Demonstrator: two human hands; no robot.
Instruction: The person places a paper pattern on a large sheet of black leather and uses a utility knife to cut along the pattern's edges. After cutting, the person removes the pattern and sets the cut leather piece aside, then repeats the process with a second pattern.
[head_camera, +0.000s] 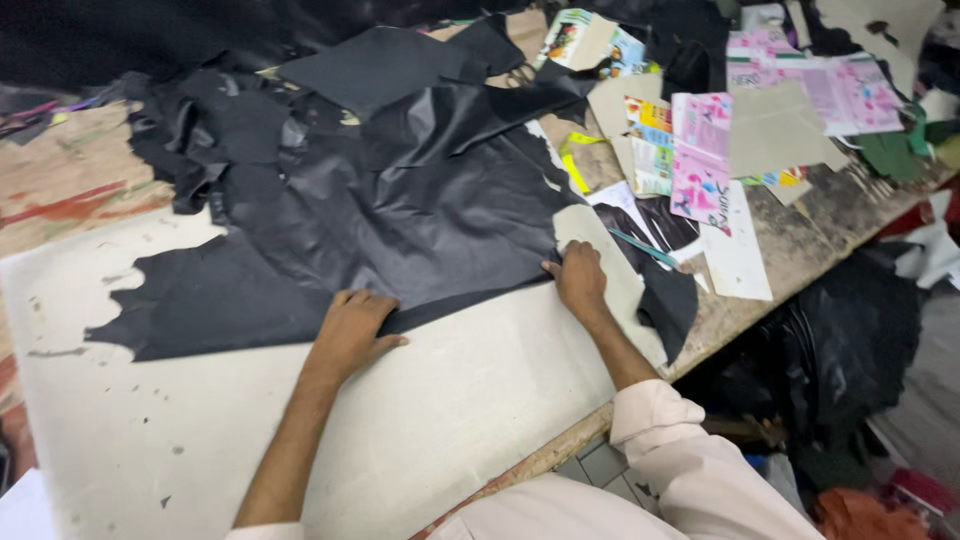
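Note:
A large black leather hide lies spread on a pale cutting board, wrinkled in the middle and ragged at its left end. My left hand presses flat on the hide's near edge, fingers together. My right hand rests on the hide's right corner, fingertips pinching or pressing its edge. Both sleeves are pale and rolled back.
More black leather pieces are piled at the back left. Cardboard patterns and colourful printed papers cover the worn table at the right. A black scrap hangs near the table edge. Dark bags sit below on the right.

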